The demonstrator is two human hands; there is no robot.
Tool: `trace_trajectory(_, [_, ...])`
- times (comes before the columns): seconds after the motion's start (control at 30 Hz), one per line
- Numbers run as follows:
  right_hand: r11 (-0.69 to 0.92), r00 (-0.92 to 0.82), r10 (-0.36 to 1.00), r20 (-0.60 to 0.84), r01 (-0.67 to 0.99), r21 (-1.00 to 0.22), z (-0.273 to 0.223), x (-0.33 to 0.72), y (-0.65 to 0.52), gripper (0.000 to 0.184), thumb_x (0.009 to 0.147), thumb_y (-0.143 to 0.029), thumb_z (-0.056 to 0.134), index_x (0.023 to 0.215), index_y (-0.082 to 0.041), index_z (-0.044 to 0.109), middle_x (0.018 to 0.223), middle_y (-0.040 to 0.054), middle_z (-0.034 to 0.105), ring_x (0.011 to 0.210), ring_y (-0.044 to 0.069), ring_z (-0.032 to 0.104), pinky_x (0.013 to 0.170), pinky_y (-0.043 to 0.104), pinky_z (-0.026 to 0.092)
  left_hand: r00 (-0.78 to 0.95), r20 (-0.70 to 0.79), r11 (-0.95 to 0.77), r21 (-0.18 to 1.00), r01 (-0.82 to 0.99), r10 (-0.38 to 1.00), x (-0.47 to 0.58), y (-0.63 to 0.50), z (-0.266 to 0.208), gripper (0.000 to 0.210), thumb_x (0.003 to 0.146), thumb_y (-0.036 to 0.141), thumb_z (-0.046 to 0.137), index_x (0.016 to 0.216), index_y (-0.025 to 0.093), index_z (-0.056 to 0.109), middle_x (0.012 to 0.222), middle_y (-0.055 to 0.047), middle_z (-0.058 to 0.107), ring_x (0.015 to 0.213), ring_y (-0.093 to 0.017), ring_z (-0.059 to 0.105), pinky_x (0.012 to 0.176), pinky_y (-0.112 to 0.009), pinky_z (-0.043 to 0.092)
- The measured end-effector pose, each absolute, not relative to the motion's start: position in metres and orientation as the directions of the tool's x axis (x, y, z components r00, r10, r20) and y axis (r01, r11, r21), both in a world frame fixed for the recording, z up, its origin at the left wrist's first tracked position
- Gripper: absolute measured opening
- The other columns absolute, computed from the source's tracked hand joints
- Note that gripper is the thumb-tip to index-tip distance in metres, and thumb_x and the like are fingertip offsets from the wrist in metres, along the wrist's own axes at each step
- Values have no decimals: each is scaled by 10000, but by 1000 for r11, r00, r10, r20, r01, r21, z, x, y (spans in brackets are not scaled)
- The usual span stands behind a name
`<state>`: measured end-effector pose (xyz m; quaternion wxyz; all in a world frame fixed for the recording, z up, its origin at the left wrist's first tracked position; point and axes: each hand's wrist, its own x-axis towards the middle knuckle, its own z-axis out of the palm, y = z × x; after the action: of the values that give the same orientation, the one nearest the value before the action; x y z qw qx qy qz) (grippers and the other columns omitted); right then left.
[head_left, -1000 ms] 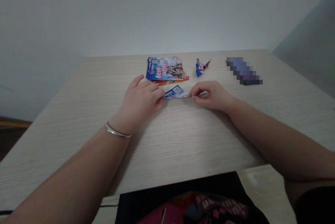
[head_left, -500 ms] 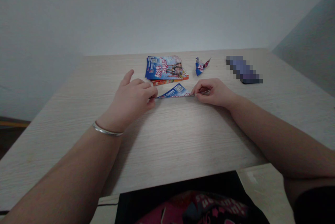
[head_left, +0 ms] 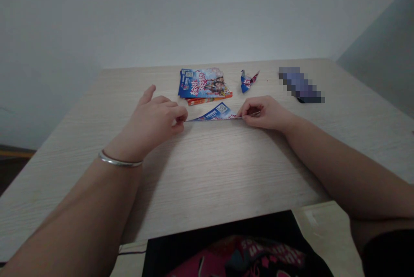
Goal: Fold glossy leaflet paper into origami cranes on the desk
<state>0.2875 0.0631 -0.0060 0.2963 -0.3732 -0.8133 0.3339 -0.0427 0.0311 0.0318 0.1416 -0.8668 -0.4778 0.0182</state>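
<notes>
A folded sheet of printed paper (head_left: pixel 216 114), blue and white with a QR code, stretches between my two hands just above or on the table. Its long lower edge runs nearly straight, and the upper part rises to a point. My left hand (head_left: pixel 153 119) pinches the left tip between thumb and index finger, with the little-finger side raised. At the other end, my right hand (head_left: pixel 263 113) is closed on the right corner, and its fingers hide that part of the paper. A silver bangle (head_left: pixel 119 161) circles my left wrist.
Behind the paper lies a stack of printed flyers (head_left: pixel 203 83), with orange ones underneath. To its right stands a folded paper crane (head_left: pixel 247 82). A blurred-out phone-like object (head_left: pixel 300 85) lies farther right. The pale wooden table (head_left: pixel 220 173) meets a wall at the back.
My left hand has slid left along the paper to its tip, so more of the left end shows. The right hand has stayed almost in place.
</notes>
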Motion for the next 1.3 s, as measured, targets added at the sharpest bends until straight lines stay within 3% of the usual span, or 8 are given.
trace_trajectory(0.2, [495, -505, 821, 268, 395, -773, -7, 292, 68, 52, 730, -238, 683, 737, -214, 637, 850, 46, 775, 790, 166, 714, 748, 302, 573, 485, 83, -452, -256, 855, 871, -48, 35, 30, 234, 874, 262, 477, 914, 223, 704, 924, -59, 760, 987, -279, 698, 1181, -576, 318])
trace_trajectory(0.33, [492, -516, 817, 257, 393, -777, -7, 291, 68, 67, 742, -247, 690, 753, -219, 629, 883, 53, 790, 818, 178, 734, 760, 313, 586, 497, 103, -482, -136, 865, 862, -48, 37, 24, 362, 922, 247, 386, 1011, 209, 735, 1010, -76, 773, 964, -260, 709, 1023, -461, 474])
trace_trajectory(0.47, [523, -568, 788, 239, 412, -746, -6, 291, 66, 55, 782, -268, 678, 789, -221, 651, 958, 59, 806, 878, 189, 748, 799, 330, 594, 452, 185, -463, 19, 886, 873, -45, 38, 16, 415, 954, 269, 364, 1059, 181, 755, 1061, -111, 766, 968, -262, 710, 902, -397, 534])
trace_trajectory(0.67, [704, -644, 699, 311, 541, -461, -9, 284, 71, 165, 844, -358, 683, 932, -231, 742, 1166, 88, 781, 1116, 279, 710, 1026, 483, 531, 513, 211, -541, 108, 834, 832, -39, 38, 6, 448, 1002, 399, 401, 1125, 165, 763, 1179, -125, 744, 1127, -266, 661, 1039, -423, 503])
trace_trajectory(0.8, [663, -605, 749, 271, 684, -306, -13, 275, 71, 519, 806, -382, 762, 1268, -154, 694, 1340, 183, 696, 1253, 366, 636, 1112, 564, 469, 530, 197, -554, 96, 827, 825, -38, 39, 0, 454, 961, 442, 517, 1265, 173, 719, 1293, -139, 701, 1258, -302, 609, 1109, -482, 452])
trace_trajectory(1.0, [640, -590, 763, 265, 628, -442, -14, 270, 69, 678, 757, -282, 820, 1394, -180, 610, 1382, 160, 669, 1276, 346, 621, 1121, 547, 473, 561, 185, -591, 249, 767, 806, -32, 41, -1, 325, 918, 257, 545, 1169, 191, 741, 1228, -86, 752, 1177, -265, 667, 1105, -476, 473])
trace_trajectory(1.1, [621, -552, 774, 310, 566, -543, -15, 267, 67, 688, 737, -227, 808, 1390, -204, 595, 1395, 138, 649, 1286, 312, 609, 1122, 503, 478, 481, 198, -520, 324, 790, 854, -27, 38, 0, 357, 868, 229, 578, 1198, 176, 703, 1235, -107, 743, 1158, -274, 681, 1071, -475, 507])
trace_trajectory(1.3, [575, -466, 807, 362, 483, -660, -16, 258, 63, 516, 776, -146, 683, 1281, -230, 622, 933, 20, 720, 878, 198, 672, 901, 398, 551, 416, 245, -483, 450, 751, 876, -25, 35, -1, 561, 835, 235, 640, 1381, 128, 569, 1242, -142, 730, 1118, -264, 690, 1024, -443, 531])
